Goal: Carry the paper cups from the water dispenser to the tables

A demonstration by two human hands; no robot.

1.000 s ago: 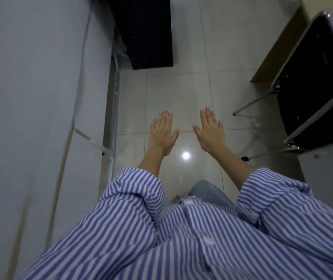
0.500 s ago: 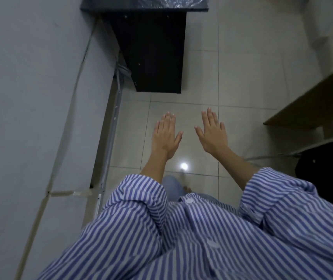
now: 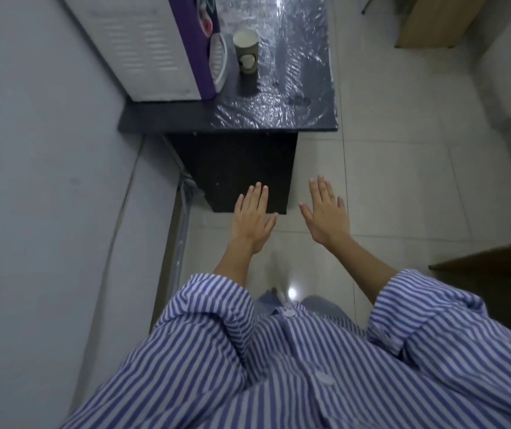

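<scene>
One paper cup [image 3: 247, 55], pale with a dark printed band, stands upright on a dark table [image 3: 303, 119] covered in shiny film. It is right beside the white and purple water dispenser [image 3: 155, 48] at the top left. My left hand [image 3: 252, 219] and my right hand [image 3: 325, 213] are held out flat, palms down, fingers spread, holding nothing. Both hover over the floor in front of the table, well short of the cup.
A grey wall [image 3: 31, 181] runs along the left. A wooden table corner [image 3: 495, 261] juts in at the right, and a light wooden panel [image 3: 433, 20] sits at the top right. Pale floor tiles [image 3: 402, 181] lie between them.
The view has moved forward: the dark table came nearer, and its top, the dispenser and the cup came into sight. The black chair at the right dropped out. Both hands stayed open.
</scene>
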